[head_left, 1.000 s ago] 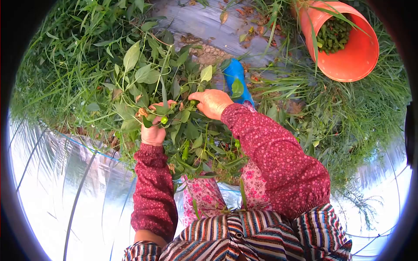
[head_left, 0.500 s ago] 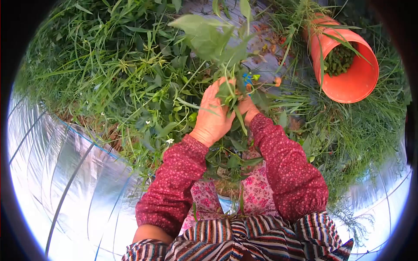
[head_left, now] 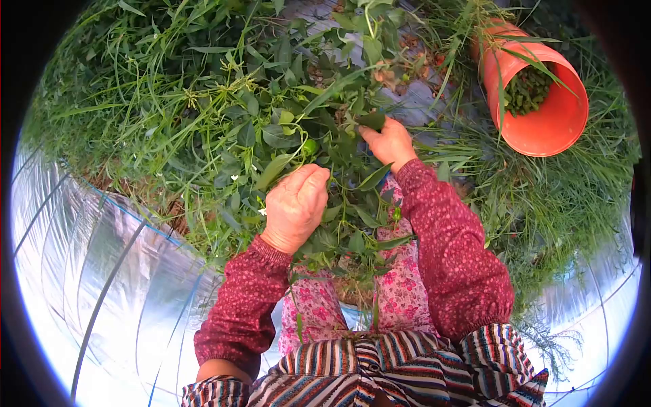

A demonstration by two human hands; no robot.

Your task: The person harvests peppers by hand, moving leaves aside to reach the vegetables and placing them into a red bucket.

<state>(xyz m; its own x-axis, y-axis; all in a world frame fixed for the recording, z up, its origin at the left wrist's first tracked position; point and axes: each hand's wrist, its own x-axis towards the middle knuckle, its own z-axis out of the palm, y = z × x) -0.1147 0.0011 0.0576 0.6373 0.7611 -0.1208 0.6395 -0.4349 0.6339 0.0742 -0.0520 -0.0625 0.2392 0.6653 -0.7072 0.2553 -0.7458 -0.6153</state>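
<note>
My left hand [head_left: 296, 205] is closed in a fist beside a leafy stem; what its fingers hold, if anything, is hidden. Just above its knuckles hangs a small green pepper [head_left: 310, 147], next to a broad leaf [head_left: 274, 171]. My right hand [head_left: 390, 144] is up and to the right, its fingers pinched at the foliage by a dark leaf [head_left: 371, 121]; the fingertips are partly hidden. Green plants [head_left: 346, 163] fill the gap between the two hands.
An orange bucket [head_left: 542, 139] lies tilted on the grass at the upper right, with green peppers [head_left: 526, 91] inside. Grey ground sheet [head_left: 413, 102] shows behind the plants. Clear plastic film [head_left: 135, 292] curves along the lower left.
My hands have moved apart: the left one down and left, the right one slightly up. The leafy stems that stood raised above them have dropped back among the plants.
</note>
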